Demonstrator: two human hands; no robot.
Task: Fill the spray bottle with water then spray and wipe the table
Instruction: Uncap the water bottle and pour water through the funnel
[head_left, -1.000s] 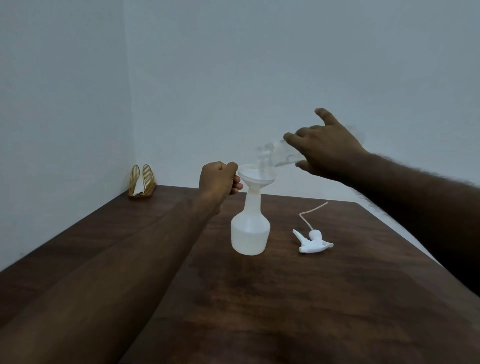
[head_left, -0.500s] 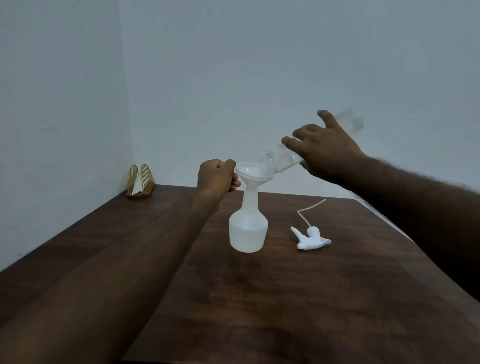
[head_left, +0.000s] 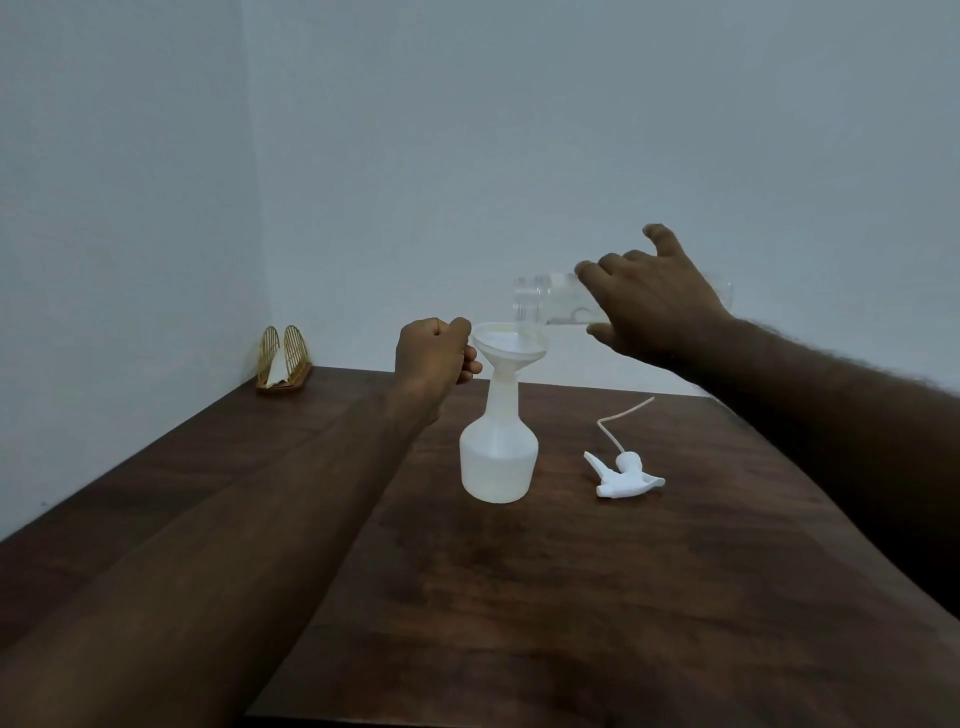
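A white translucent spray bottle (head_left: 497, 462) stands uncapped on the dark wooden table (head_left: 597, 597), with a white funnel (head_left: 511, 347) seated in its neck. My left hand (head_left: 434, 356) is closed on the funnel's left rim. My right hand (head_left: 652, 301) grips a clear plastic water bottle (head_left: 545, 301), held roughly level, its mouth above the funnel. The bottle's far end shows past my hand. The white spray head (head_left: 626, 475) with its dip tube lies on the table to the right of the spray bottle.
A gold wire napkin holder (head_left: 283, 364) with white napkins stands in the far left corner against the walls. The table's right edge runs diagonally under my right forearm.
My right hand has levelled the water bottle from a steep tilt and lifted its mouth slightly off the funnel. My left hand still holds the funnel rim.
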